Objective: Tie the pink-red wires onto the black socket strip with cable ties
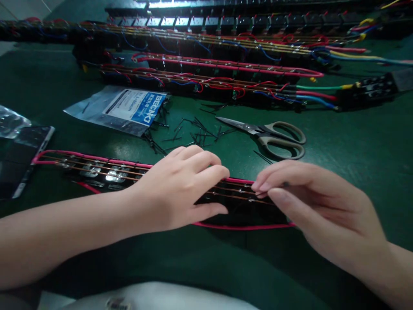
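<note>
A long black socket strip [97, 170] with copper bars and a pink wire along its edges lies across the green table in front of me. My left hand [180, 187] rests on its middle, fingers curled over the top and thumb against the near side, gripping it. My right hand [303, 193] is at the strip's right end, fingertips pinched together over the copper bars on something too small to make out. Loose black cable ties [193, 133] lie scattered just behind the strip.
Grey-handled scissors [274, 135] lie behind my right hand. A plastic bag with a blue label [125, 110] sits at the back left. Several wired strips [209, 77] are stacked along the far side. A dark tray [19, 155] is at the left edge.
</note>
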